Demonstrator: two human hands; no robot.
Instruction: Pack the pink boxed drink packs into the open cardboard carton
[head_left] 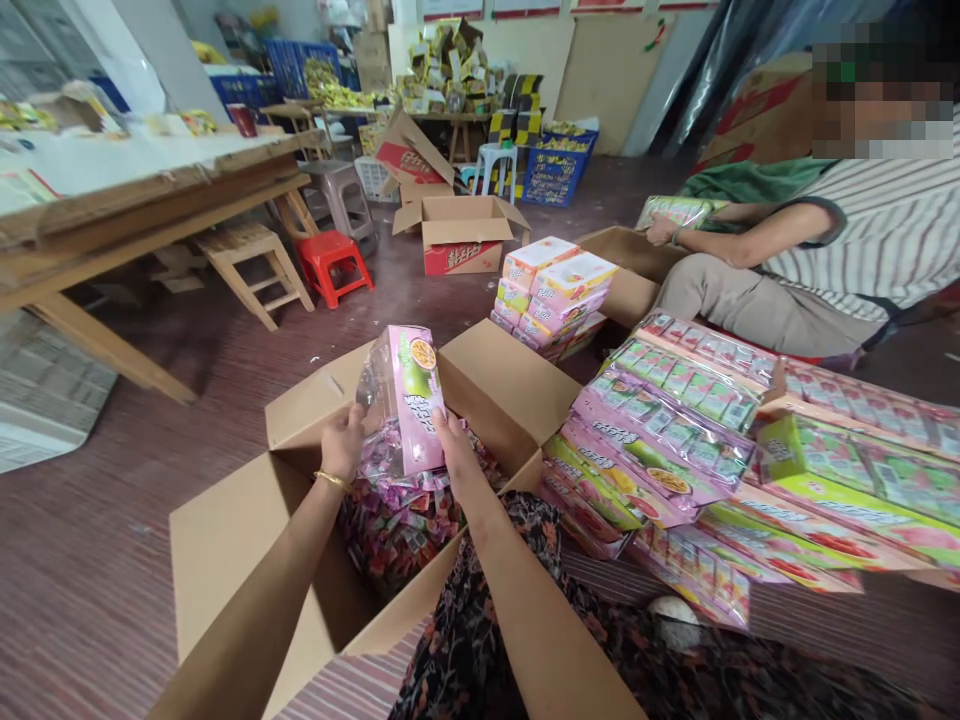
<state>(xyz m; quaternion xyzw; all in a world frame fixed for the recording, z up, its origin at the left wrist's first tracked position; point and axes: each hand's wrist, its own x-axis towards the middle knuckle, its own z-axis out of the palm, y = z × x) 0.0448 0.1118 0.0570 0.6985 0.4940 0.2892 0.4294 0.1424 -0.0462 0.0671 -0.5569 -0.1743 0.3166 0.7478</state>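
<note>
A pink box with a passion fruit picture (pixel 420 400) is held tilted up above an open carton (pixel 217 520). Clear plastic shows along its left side. My left hand (pixel 343 445), with a gold bracelet at the wrist, is closed on that plastic side. My right hand (pixel 456 452) grips the box's right edge, its thumb on the printed face and its other fingers hidden. Under the box, a heap of small pink and purple wrapped pieces (pixel 405 535) fills part of the carton.
Stacked packs with clear tops (pixel 667 450) lie to my right, beside a pile of closed boxes (pixel 559 285). A seated person (pixel 795 230) holds a pack over another carton. A red stool (pixel 334 268), wooden stool (pixel 255 270), table (pixel 150 190) and open carton (pixel 463 245) stand beyond.
</note>
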